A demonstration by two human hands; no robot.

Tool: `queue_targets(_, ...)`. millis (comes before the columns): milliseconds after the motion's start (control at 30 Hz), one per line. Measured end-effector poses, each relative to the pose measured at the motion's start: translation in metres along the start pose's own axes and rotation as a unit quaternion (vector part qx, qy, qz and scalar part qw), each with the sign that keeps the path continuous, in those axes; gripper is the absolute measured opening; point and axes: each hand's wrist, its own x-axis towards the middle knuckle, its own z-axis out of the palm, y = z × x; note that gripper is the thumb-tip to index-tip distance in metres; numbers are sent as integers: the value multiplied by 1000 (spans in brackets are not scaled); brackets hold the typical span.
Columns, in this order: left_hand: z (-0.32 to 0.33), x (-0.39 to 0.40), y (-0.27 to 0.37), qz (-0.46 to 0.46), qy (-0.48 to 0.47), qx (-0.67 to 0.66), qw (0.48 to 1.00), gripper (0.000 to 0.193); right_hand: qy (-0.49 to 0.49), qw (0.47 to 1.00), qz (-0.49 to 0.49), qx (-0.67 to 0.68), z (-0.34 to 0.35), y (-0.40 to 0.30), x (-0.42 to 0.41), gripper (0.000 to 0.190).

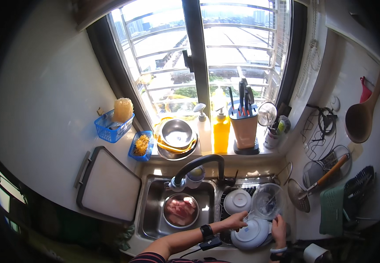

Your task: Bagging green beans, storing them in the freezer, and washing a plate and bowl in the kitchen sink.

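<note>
Both my hands are over the dish rack (pixel 223 200) on the right side of the sink. My left hand (pixel 236 221) pinches the near left edge of a clear bowl (pixel 267 201), and my right hand (pixel 279 227) is at its near right edge. Under my hands, white plates (pixel 250 234) lie upside down. An upturned white bowl (pixel 237 202) sits beside the clear one. In the steel sink basin (pixel 153 210), a round metal bowl (pixel 180 226) holds raw meat (pixel 180 210) below the black faucet (pixel 198 160).
A white cutting board (pixel 109 187) leans left of the sink. On the sill stand stacked bowls (pixel 176 133), a yellow soap bottle (pixel 221 133), a white pump bottle (pixel 204 134) and a knife block (pixel 244 131). Strainers and a wooden ladle (pixel 359 123) hang on the right wall.
</note>
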Motion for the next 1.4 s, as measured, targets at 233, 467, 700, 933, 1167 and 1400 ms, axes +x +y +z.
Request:
queue_targets(233, 0, 0, 4, 23, 36, 48, 998, 41, 4, 999, 21, 30, 3, 0, 0, 28)
queue_targets(467, 6, 1, 8, 122, 116, 190, 967, 39, 3, 998, 48, 49, 7, 6, 1, 29)
queue_targets(700, 5, -6, 25, 58, 90, 191, 976, 34, -9, 995, 88, 48, 9, 7, 1, 31)
queue_targets(933, 8, -1, 12, 92, 120, 208, 966, 35, -15, 993, 107, 49, 6, -3, -1, 31)
queue_targets(1167, 7, 1, 12, 94, 87, 153, 980, 34, -27, 992, 99, 75, 3, -5, -1, 30)
queue_targets(1400, 6, -10, 25, 17, 43, 24, 999, 36, -8, 996, 58, 64, 5, -3, -2, 19)
